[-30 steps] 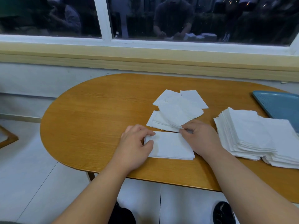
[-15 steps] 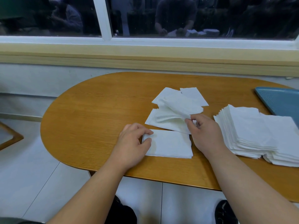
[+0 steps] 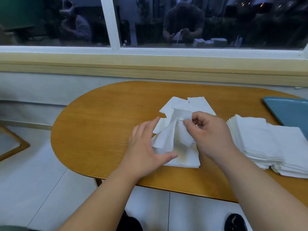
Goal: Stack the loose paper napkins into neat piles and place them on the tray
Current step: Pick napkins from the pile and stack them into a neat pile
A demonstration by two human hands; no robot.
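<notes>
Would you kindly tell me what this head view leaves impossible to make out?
Head view, tray: cut off by the right edge, contents unseen.
Head view, tall stacks: right end cut off likewise.
Head view, small pile: partly covered by the left hand and the lifted napkin pinched by the right hand.
Head view, loose napkins: overlapping, behind the hands, count unclear.

Wooden tabletop (image 3: 100, 130), rounded left end, sits against a white wall (image 3: 41, 94). Light wood sill (image 3: 150, 67) above it. Window (image 3: 50, 22) has a white frame (image 3: 110, 22); the glass is dark, with dim reflections of seated people. Floor (image 3: 33, 189): pale tiles. Wooden frame (image 3: 15, 147) at far left, possibly a chair.
</notes>
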